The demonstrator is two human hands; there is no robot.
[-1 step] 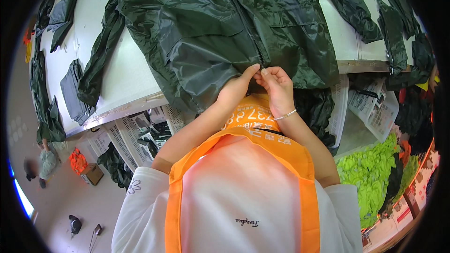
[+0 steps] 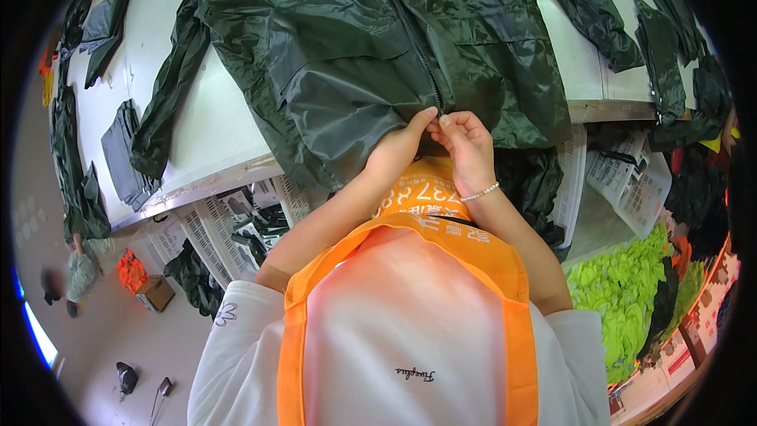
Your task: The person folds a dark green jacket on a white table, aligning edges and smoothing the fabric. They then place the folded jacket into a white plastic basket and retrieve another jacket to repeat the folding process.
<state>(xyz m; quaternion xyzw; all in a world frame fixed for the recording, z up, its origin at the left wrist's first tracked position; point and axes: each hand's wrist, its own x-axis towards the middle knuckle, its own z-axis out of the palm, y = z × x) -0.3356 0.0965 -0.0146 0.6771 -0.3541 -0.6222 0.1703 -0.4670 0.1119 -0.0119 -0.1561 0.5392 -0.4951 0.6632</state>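
A dark green rain jacket (image 2: 347,55) of shiny fabric lies spread on the white table, its hem hanging over the near edge. Its dark front zipper (image 2: 426,71) runs down the middle to the hem. At the zipper's lower end my left hand (image 2: 398,144) pinches the fabric between thumb and fingers. Close beside it, to the right, my right hand (image 2: 471,148) is closed in a pinch on the same spot. My fingertips nearly meet there and hide the zipper's very end. A beaded bracelet (image 2: 482,192) circles my right wrist.
Folded dark garments (image 2: 126,156) lie on the white table (image 2: 217,122) at left, others (image 2: 661,59) at right. Below the tabletop are printed sheets (image 2: 211,229) and dark fabric. A bright yellow-green heap of fabric (image 2: 619,292) lies at lower right. Another person (image 2: 80,272) is at far left.
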